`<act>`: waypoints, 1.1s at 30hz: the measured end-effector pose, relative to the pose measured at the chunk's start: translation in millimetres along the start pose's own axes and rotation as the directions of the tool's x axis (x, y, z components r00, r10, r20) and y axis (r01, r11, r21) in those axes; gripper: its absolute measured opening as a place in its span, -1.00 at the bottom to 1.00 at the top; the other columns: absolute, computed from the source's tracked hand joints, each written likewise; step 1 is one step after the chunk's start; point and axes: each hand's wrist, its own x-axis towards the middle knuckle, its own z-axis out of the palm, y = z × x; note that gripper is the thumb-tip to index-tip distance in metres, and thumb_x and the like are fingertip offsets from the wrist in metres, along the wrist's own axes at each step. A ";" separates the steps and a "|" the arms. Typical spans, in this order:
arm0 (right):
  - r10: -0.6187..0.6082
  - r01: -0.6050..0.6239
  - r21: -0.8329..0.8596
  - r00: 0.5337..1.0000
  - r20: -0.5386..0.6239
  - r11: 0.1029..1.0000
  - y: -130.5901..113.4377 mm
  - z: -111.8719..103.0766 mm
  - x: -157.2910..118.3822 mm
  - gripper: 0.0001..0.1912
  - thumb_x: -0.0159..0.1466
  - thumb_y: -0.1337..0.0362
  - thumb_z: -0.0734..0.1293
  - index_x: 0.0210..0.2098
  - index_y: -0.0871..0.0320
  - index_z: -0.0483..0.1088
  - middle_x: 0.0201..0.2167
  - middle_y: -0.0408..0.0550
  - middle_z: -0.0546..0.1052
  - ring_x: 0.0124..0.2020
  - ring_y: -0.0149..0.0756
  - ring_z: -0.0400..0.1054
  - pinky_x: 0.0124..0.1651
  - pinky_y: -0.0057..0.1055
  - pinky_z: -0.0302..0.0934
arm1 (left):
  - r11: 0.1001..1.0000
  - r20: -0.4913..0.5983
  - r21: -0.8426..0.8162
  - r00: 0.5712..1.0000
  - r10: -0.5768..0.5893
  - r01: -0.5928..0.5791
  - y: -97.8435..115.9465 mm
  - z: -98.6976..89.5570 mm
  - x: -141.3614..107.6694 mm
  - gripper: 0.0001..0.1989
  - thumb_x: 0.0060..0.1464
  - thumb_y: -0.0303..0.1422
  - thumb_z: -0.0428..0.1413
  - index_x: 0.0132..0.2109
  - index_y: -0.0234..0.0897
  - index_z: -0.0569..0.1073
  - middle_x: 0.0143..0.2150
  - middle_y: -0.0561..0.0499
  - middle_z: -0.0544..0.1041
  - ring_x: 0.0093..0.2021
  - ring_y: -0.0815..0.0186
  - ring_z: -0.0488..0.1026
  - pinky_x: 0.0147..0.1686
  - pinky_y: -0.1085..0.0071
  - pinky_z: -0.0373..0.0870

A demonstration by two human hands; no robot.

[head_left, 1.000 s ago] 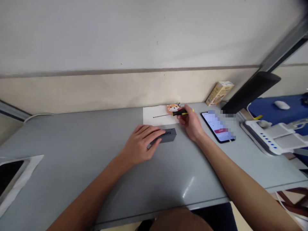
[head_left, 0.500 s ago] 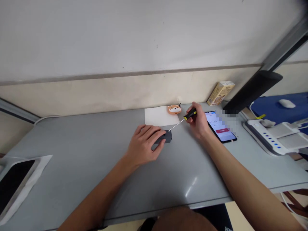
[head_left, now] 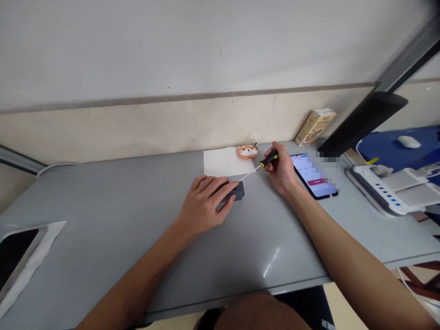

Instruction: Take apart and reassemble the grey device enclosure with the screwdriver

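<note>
My left hand (head_left: pixel 204 204) rests over a dark grey ventilated box (head_left: pixel 236 192), with its fingers wrapped across the top and most of the box hidden. My right hand (head_left: pixel 280 169) grips a screwdriver (head_left: pixel 269 159) with a black and yellow handle. The screwdriver's thin steel shaft slants down-left, and its tip reaches the box's far edge, close to my left fingertips. Behind the box lies a white sheet of paper (head_left: pixel 227 161).
A shiba-faced keychain (head_left: pixel 246 151) sits by the wall, and a phone (head_left: pixel 312 176) lies right of my right hand. A small cardboard carton (head_left: pixel 314 127) stands behind it. A tablet (head_left: pixel 13 252) lies at the grey desk's (head_left: pixel 137 256) left edge.
The screwdriver has swung from over the paper to point at the box, its tip now at the box's far edge. My left hand covers more of the box.
</note>
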 end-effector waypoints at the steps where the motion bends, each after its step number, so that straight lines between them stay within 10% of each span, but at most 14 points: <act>1: -0.002 0.002 0.001 1.000 -0.002 1.000 0.3 -0.1 0.4 -0.67 0.22 0.02 0.43 -0.49 0.12 0.38 -0.59 -0.24 0.38 -0.67 -0.56 0.12 -0.64 -0.53 -0.06 | 1.000 0.004 0.003 1.000 0.004 -0.004 0.1 -0.2 0.4 -0.67 0.27 -0.42 0.14 0.16 -0.18 0.51 0.01 -0.06 0.63 -0.05 0.16 0.57 0.06 0.14 0.34; 16: -0.023 0.025 0.057 0.999 -0.042 0.998 -8.2 -0.6 2.1 -0.67 0.21 0.08 0.41 -0.53 0.14 0.35 -0.49 -0.22 0.43 -0.71 -0.61 0.10 -0.68 -0.50 -0.04 | 0.956 0.020 -0.263 0.991 -0.132 0.133 -9.7 -13.3 4.5 -0.72 0.33 -0.45 0.06 0.12 -0.17 0.50 0.02 0.01 0.63 -0.02 0.24 0.54 0.07 0.21 0.35; 22: -0.060 0.062 0.030 0.996 -0.066 0.998 -15.7 0.3 -0.2 -0.70 0.21 0.12 0.40 -0.54 0.14 0.33 -0.50 -0.21 0.44 -0.71 -0.60 0.11 -0.70 -0.50 -0.03 | 0.747 0.215 -0.478 0.886 -0.411 0.463 -35.9 -27.1 6.9 -0.82 0.30 -0.38 0.04 -0.13 -0.18 0.56 -0.17 0.02 0.61 -0.18 0.26 0.51 -0.19 0.33 0.40; 33: -0.287 0.274 -0.198 0.957 -0.040 0.941 -14.9 -2.8 -0.3 -0.61 0.27 -0.02 0.37 -0.54 0.09 0.35 -0.61 -0.18 0.40 -0.70 -0.49 0.16 -0.66 -0.41 0.03 | 0.589 0.444 -0.548 0.804 -0.397 0.594 -53.8 -33.7 4.0 -0.81 0.26 -0.22 0.09 -0.19 -0.19 0.55 -0.26 0.01 0.53 -0.26 0.26 0.45 -0.30 0.36 0.39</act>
